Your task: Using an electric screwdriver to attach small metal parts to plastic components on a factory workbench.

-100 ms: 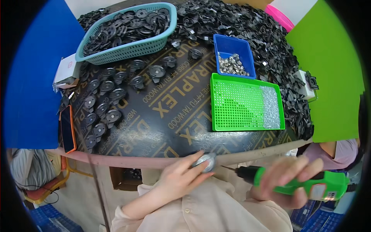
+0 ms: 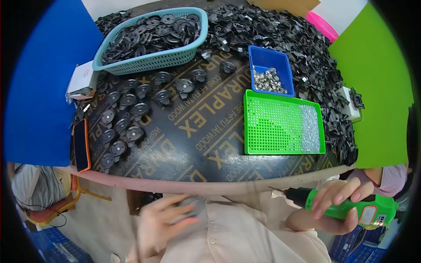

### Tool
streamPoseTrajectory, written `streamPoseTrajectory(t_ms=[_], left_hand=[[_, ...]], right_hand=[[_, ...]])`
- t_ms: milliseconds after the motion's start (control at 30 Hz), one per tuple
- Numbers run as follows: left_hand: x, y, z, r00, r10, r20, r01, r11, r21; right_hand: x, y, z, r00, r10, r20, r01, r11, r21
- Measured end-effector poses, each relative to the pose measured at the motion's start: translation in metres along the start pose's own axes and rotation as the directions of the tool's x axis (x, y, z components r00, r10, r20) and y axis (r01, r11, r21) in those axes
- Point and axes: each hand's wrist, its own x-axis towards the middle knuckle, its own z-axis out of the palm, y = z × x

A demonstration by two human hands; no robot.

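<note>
In my right hand [image 2: 335, 204] is a green electric screwdriver [image 2: 324, 202] with a black nose, its thin bit pointing left over the table's front edge. My fingers are wrapped round its body. My left hand [image 2: 164, 223] is smeared by motion, low in front of my shirt at the left. A round grey part [image 2: 193, 207] shows as a blur at its fingers, which look closed on it. On the table, small black round parts with metal centres [image 2: 134, 133] lie in loose rows at the left, apart from both hands.
A teal basket [image 2: 151, 65] heaped with black parts stands far left. A blue bin [image 2: 270, 55] with metal pieces touches a green perforated tray [image 2: 276, 131] of small screws. Black parts [image 2: 302, 57] pile up at right. An orange-edged phone [image 2: 81, 144] lies left.
My left hand has swept left and down with the round part, away from the screwdriver bit. The screwdriver has shifted slightly right. The table's contents sit lower in the picture.
</note>
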Motion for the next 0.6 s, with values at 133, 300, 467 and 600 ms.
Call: streamPoseTrajectory(t_ms=[133,300,467,600], left_hand=[[-0.018,0.001,-0.08,1.0,0.025,0.01,-0.026,0.787,0.616],[0.109,-0.006,-0.033,0.871,0.485,0.074,-0.305,0.416,0.857],[0.213,-0.041,-0.002,0.82,0.564,0.097,-0.134,0.024,0.991],[0.23,-0.039,0.008,0.839,0.53,0.124,-0.121,-0.04,0.992]], right_hand=[[0.003,0.003,-0.015,0.991,-0.093,-0.094,0.075,0.982,-0.175],[0.02,0.017,-0.017,0.99,-0.072,-0.117,0.051,0.984,-0.173],[0.057,0.051,-0.036,0.977,-0.152,-0.152,0.1,0.948,-0.303],[0.078,0.083,-0.048,0.967,-0.144,-0.212,0.056,0.926,-0.373]])
